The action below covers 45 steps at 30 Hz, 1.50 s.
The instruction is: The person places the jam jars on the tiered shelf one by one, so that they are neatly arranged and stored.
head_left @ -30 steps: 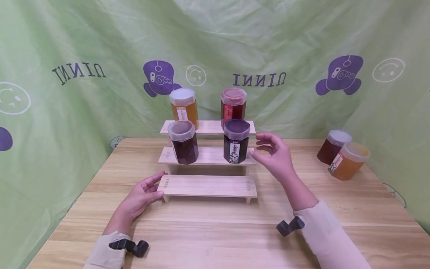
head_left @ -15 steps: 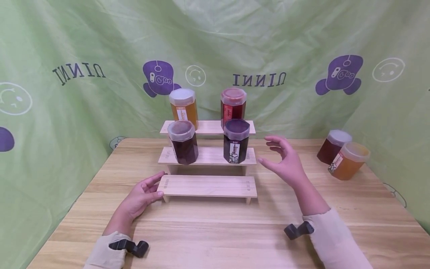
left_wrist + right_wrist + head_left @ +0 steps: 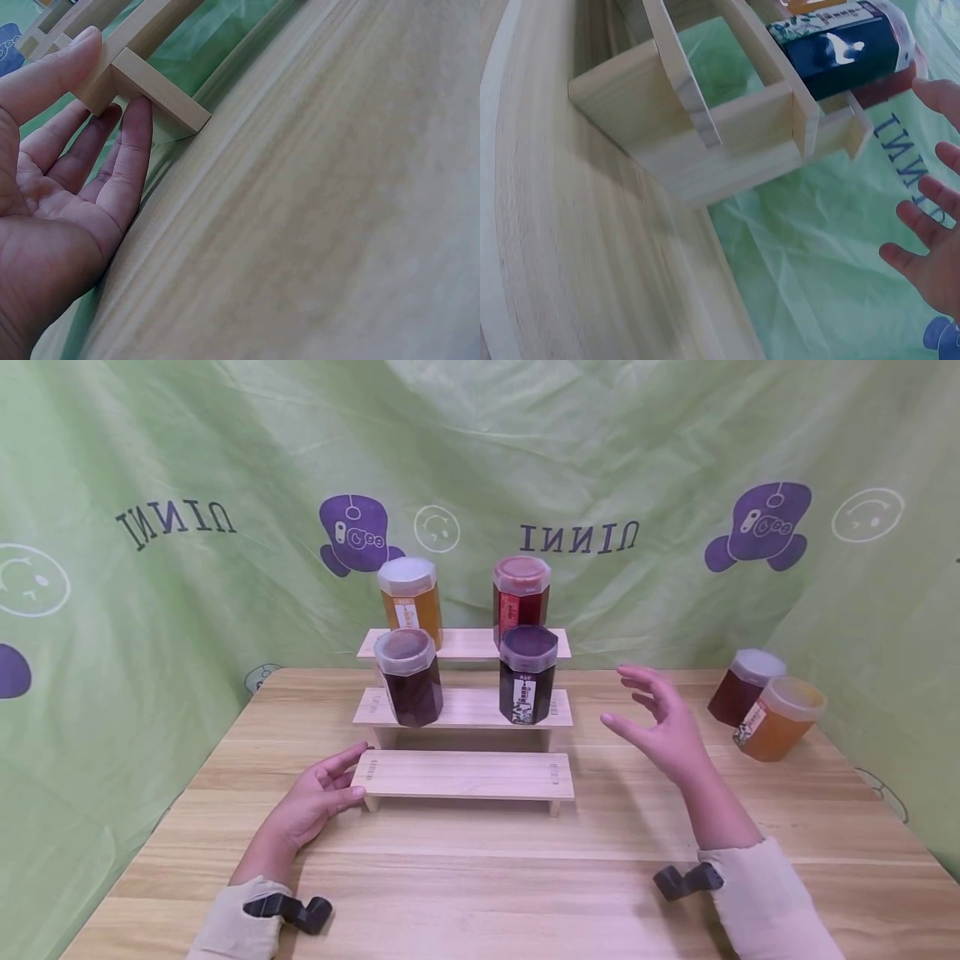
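A three-step wooden display stand [image 3: 465, 774] stands on the table. My left hand [image 3: 318, 797] holds the left end of its lowest step; in the left wrist view the thumb [image 3: 79, 56] lies against the board and the fingers reach below it, beside the leg. On the middle step are a dark brown-red jar [image 3: 415, 693] and a dark purple jar [image 3: 527, 681] with a white label. Behind them, an amber jar [image 3: 416, 610] and a red jar [image 3: 522, 597] occupy the top step. My right hand [image 3: 667, 731] is in the air right of the stand, fingers spread, holding nothing.
At the table's right side, a dark red jar [image 3: 742, 689] and an orange jar [image 3: 780, 722] stand close together. A green printed cloth [image 3: 480, 460] hangs behind and beside the wooden table [image 3: 480, 893].
My right hand has moved away from the dark purple jar, to the right, with its fingers spread. The left hand and the jars have stayed in place.
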Tool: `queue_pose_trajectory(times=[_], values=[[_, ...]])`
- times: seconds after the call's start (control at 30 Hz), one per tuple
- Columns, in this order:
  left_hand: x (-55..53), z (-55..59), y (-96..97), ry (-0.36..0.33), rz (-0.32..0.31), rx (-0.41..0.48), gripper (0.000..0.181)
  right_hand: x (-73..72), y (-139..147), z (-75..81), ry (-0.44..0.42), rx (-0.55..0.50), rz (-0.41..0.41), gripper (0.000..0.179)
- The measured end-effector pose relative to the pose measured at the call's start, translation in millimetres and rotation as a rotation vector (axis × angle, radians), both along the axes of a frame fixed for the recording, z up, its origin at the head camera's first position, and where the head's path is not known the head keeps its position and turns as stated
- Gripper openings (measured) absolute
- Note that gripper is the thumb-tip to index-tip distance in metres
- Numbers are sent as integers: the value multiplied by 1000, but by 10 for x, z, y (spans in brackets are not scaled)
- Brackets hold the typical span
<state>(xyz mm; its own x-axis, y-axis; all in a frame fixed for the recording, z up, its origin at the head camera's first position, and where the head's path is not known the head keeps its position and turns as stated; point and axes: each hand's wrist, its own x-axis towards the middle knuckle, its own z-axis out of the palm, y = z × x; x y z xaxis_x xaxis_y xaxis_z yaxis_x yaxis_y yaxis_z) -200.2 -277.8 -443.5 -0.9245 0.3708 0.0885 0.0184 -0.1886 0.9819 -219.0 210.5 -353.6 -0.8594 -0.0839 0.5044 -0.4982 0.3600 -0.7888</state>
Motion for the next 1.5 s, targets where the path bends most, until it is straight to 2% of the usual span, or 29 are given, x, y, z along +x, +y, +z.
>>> queue_pose_trajectory(times=[0.17, 0.3, 0.47, 0.73, 0.93, 1.23, 1.5], values=[[0, 6, 6, -4, 7, -8, 76, 9, 95, -27, -36, 42, -39, 72], [3, 14, 9, -8, 14, -13, 76, 10, 175, -63, -27, 64, -55, 72], [6, 17, 10, -11, 11, -14, 76, 39, 283, -95, -28, 93, -113, 72], [10, 22, 13, -13, 9, -16, 77, 89, 437, -97, -46, 107, -174, 80], [13, 26, 14, -13, 9, -14, 77, 132, 553, -95, -63, 130, -200, 78], [8, 17, 12, -9, 9, -14, 76, 197, 750, -72, -81, 207, -287, 77], [8, 11, 9, -7, 5, -6, 76, 204, 954, -56, -112, 214, -309, 82]])
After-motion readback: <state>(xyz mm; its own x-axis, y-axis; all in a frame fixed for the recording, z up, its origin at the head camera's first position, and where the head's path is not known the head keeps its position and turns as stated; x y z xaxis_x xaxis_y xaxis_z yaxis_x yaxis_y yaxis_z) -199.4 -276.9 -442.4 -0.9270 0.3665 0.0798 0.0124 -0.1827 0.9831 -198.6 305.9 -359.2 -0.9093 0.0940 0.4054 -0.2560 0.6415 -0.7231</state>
